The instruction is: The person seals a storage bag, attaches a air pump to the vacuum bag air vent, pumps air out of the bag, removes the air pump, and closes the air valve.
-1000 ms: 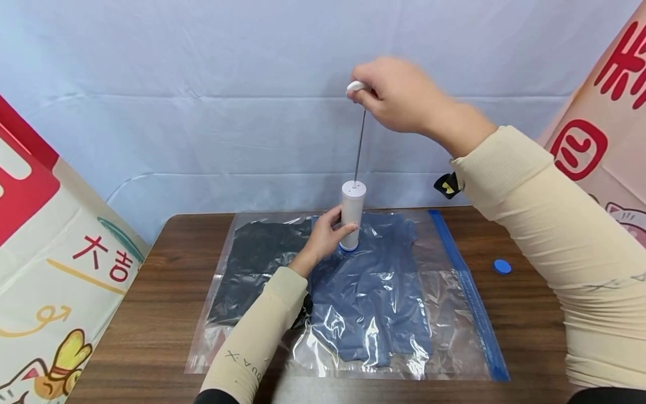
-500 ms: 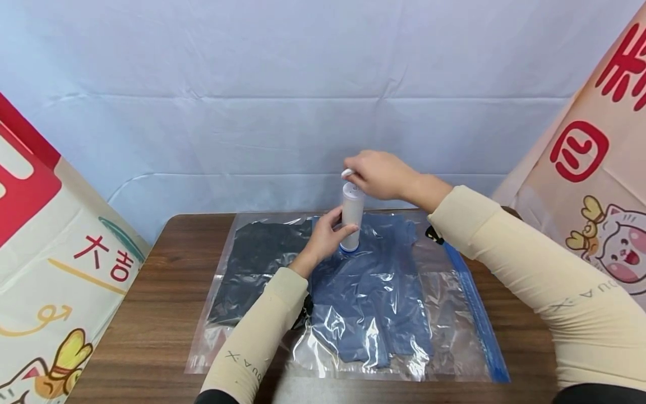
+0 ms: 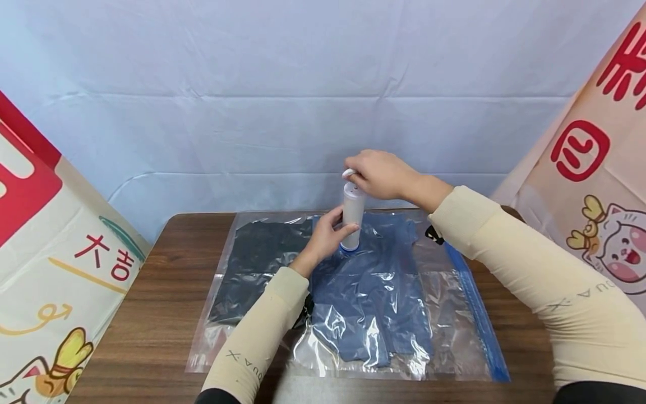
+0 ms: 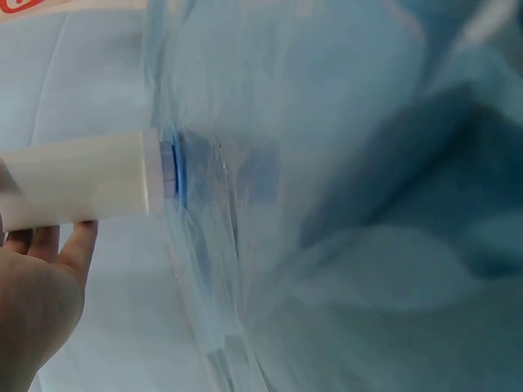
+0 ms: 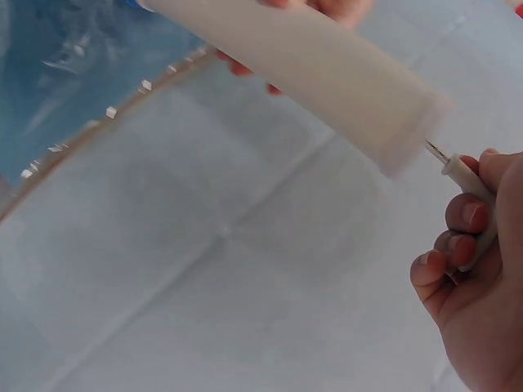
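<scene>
A white hand pump (image 3: 354,209) stands upright on the blue valve (image 3: 349,250) of a clear vacuum storage bag (image 3: 446,325). My left hand (image 3: 327,234) grips the pump's barrel, fingers and thumb wrapped round its lower half. My right hand (image 3: 381,174) holds the white pump handle (image 5: 482,216) in curled fingers, just above the barrel's top. A short bit of metal rod (image 5: 435,150) shows between handle and barrel in the right wrist view. Inside the bag lie a blue garment (image 3: 373,314) and a black garment (image 3: 262,258). The left wrist view shows the barrel's base meeting the valve.
The bag lies flat on a dark wooden table (image 3: 151,314), its blue zip strip (image 3: 476,314) along the right side. A pale blue cloth (image 3: 252,112) hangs behind the table. Printed banners (image 3: 65,280) flank it on both sides.
My right hand has pushed the pump handle down from high above, sinking the long rod into the barrel. For the last half second it has stayed low. My left hand keeps its hold.
</scene>
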Tool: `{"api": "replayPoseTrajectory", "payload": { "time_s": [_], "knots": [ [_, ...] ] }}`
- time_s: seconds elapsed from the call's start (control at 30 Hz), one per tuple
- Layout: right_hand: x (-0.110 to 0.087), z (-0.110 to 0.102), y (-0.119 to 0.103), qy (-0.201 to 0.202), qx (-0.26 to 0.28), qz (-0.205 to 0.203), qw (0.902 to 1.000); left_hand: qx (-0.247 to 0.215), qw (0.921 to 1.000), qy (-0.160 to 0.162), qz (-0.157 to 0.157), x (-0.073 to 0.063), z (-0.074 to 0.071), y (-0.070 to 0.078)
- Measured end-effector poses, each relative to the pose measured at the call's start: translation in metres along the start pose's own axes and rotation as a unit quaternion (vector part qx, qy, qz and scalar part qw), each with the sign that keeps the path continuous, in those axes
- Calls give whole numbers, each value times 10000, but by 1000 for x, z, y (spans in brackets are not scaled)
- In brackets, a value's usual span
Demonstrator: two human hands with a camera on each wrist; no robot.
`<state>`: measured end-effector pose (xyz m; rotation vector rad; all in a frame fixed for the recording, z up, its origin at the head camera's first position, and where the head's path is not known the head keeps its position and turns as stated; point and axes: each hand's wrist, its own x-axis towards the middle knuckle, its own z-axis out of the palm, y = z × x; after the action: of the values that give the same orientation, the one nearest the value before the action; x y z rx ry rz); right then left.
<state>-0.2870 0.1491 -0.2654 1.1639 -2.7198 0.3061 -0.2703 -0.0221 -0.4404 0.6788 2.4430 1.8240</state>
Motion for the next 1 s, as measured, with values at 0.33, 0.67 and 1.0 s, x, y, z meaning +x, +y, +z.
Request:
{"api": "replayPoseTrajectory", "payload": {
  "time_s": [0.33,0.67,1.0],
  "knots": [
    [12,-56,-2,614,107,-132,9980,127,9999,45,-88,-1,0,2],
    [21,-104,-15,1254,-50,-33,9921,134,9998,95,-85,-3,-1,4],
    [22,-119,-16,1638,-214,70,9862,98,9998,123,-80,-2,-2,3]
  ]
}}
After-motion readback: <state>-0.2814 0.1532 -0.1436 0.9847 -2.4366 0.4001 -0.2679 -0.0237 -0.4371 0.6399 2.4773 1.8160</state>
